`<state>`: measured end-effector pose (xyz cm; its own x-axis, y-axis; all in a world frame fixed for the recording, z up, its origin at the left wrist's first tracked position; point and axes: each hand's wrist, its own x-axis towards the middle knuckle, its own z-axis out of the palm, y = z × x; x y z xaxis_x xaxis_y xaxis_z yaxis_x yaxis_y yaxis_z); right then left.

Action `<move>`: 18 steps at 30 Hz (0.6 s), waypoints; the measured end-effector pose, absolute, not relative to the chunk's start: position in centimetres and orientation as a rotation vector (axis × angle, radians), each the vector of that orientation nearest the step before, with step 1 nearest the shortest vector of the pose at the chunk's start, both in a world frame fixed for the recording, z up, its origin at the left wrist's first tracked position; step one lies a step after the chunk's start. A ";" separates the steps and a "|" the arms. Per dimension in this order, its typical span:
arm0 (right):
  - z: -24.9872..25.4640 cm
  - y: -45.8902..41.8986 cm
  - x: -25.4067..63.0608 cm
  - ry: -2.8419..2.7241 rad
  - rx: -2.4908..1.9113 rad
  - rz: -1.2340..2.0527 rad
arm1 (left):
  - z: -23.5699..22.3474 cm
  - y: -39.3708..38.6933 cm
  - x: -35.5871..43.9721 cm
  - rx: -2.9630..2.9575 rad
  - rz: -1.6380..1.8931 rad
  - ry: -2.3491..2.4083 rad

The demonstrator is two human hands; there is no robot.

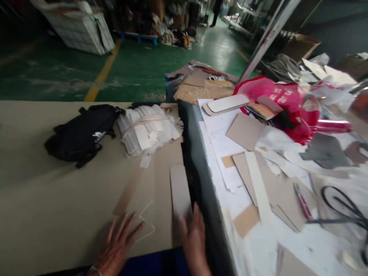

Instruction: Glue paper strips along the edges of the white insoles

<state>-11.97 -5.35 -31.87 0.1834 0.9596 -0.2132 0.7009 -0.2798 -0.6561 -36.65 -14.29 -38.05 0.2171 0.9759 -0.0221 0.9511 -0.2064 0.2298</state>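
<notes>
My left hand (119, 245) lies flat on the tan table (43, 199) near its front edge, fingers spread, holding nothing. A thin white cord loop (145, 222) lies just beyond its fingertips. My right hand (194, 239) rests with its fingers on the near end of a grey cardboard strip (179, 189) by the table's right edge. Its fingers look stretched flat but are smeared by motion.
A black bag (82, 134) and a banded stack of white paper pieces (148, 128) lie farther back. A white side table (287, 245) at right carries cardboard pieces, a red plastic bag (287, 101), pink-handled pliers (301, 201) and black scissors (343, 209). A dark gap (198, 180) separates the tables.
</notes>
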 end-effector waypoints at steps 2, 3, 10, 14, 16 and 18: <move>-35.3 -3.1 -13.1 -1.463 -2.175 0.962 | -39.1 -14.3 -37.1 2.347 0.200 1.880; -36.2 -2.2 -13.5 -1.430 -2.221 1.017 | -39.4 -14.1 -37.2 2.383 0.232 1.890; -34.1 -0.3 -14.5 -1.490 -2.440 1.123 | -39.3 -13.5 -36.7 2.570 0.420 1.852; -32.5 0.0 -15.3 -1.510 -2.433 1.195 | -39.7 -13.8 -37.8 2.541 0.445 1.807; -32.2 0.1 -15.9 -1.488 -2.413 1.235 | -40.0 -13.8 -38.9 2.500 0.412 1.761; -32.2 0.3 -16.5 -1.449 -2.420 1.250 | -40.3 -13.4 -39.9 2.504 0.422 1.719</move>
<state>-16.51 0.31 -32.21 0.2308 0.7591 -0.6087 0.7134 -0.5575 -0.4246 -39.88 -13.40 -40.32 0.3347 0.9245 0.1825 0.9039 -0.3697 0.2152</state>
